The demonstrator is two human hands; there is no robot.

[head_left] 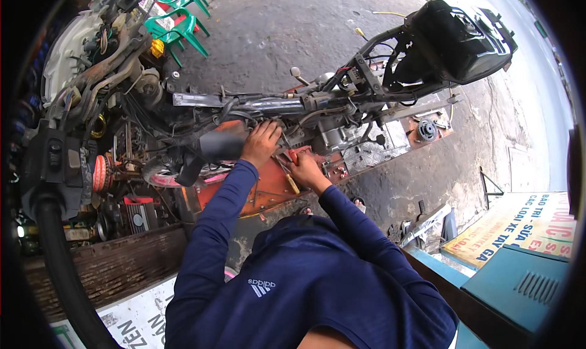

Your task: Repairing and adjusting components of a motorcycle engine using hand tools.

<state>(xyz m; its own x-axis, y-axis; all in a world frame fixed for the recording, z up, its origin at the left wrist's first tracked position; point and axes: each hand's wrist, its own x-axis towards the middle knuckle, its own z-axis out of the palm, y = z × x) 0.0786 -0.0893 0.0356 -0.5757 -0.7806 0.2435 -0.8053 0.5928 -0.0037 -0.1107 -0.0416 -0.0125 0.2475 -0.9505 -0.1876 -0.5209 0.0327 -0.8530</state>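
Note:
A partly stripped motorcycle frame (281, 105) lies across the view in front of me. My left hand (262, 144) rests on its dark lower part, beside a black plastic cover (221, 146); the fingers lie stretched over the part and the fingertips are partly hidden. Just right of it, my right hand (309, 172) is closed round the red handle of a screwdriver (293, 156). The screwdriver points up toward the frame near the left hand, and where its tip meets the machine is hard to make out. The engine (334, 136) sits to the right.
Under the bike is an orange metal platform (244, 197), with a yellow-handled tool (292, 183) and small parts on it. A round gear-like part (426, 130) lies on the right end. Handlebar grip (55, 239) juts in at left; green chairs (177, 22) stand behind; blue cabinet (519, 288) nearby.

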